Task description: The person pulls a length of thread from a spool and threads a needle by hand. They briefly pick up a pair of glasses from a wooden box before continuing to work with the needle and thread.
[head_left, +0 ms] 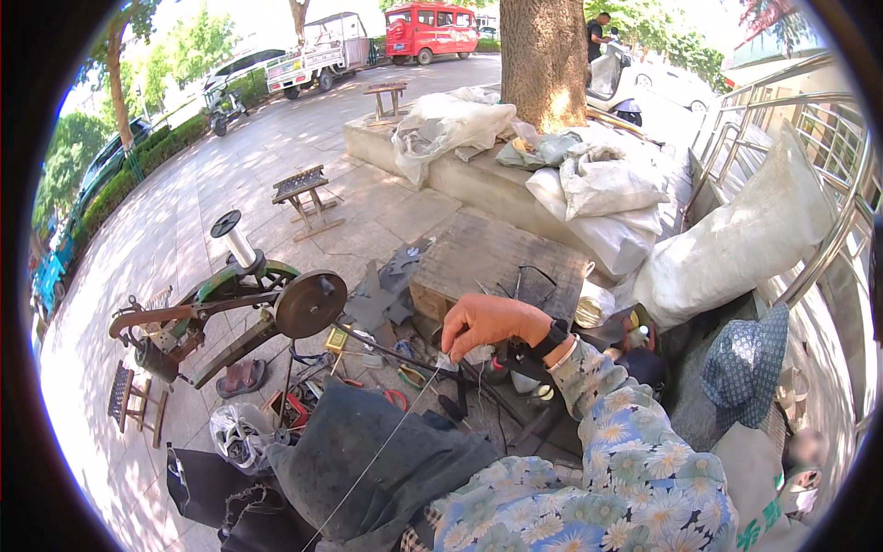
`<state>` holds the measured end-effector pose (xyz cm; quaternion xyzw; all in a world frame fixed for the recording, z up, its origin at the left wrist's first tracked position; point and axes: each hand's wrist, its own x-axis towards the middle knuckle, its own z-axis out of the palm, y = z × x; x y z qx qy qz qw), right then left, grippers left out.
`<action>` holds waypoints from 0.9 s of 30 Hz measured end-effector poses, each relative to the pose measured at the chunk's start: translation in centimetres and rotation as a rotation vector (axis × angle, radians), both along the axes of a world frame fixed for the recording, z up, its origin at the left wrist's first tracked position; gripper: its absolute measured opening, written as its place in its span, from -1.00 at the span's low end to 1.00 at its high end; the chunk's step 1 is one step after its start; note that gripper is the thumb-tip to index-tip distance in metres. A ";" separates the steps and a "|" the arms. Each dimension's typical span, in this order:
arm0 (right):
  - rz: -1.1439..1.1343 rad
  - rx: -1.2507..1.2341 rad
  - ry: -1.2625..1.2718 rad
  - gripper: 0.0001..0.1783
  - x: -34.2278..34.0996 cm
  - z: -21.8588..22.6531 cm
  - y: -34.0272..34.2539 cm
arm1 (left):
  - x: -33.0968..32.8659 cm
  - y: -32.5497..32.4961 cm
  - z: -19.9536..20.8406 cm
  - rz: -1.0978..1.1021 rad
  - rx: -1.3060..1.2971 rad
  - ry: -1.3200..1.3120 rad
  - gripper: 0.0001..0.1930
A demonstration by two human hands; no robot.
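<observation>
My right hand point(492, 324), in a flowered sleeve with a black band at the wrist, is raised in front of me with its fingers pinched together. A white thread point(395, 431) runs taut from the fingertips down to the lower left edge. Whether a needle is in the pinch is too small to tell. Below the thread, a dark grey cloth point(368, 460) covers my lap. Beside it at the lower left lies a black bag point(207, 488) with a chain strap. My left hand is out of view.
A hand-cranked sewing machine point(230, 294) with a white thread spool point(241, 247) stands at the left. Beyond my hand is a wooden box point(497, 253) with glasses on it. Small stools point(308, 191), tools, scraps, a clear plastic bag point(241, 432) and white sacks point(736, 235) lie around.
</observation>
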<state>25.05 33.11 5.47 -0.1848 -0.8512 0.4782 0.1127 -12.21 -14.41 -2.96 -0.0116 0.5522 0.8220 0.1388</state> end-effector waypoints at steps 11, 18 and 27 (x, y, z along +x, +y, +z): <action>0.092 0.232 0.101 -0.83 -5.5 -0.1 -2.1 | 1.5 2.7 2.4 -0.299 0.045 0.065 -0.77; 0.428 0.312 0.235 -0.83 -13.4 -0.5 -8.8 | 7.7 11.7 5.9 -0.920 0.286 0.166 -0.76; 0.472 0.257 0.374 -0.84 -15.7 -1.5 -13.3 | 11.4 15.0 3.8 -1.221 0.336 -0.040 -0.82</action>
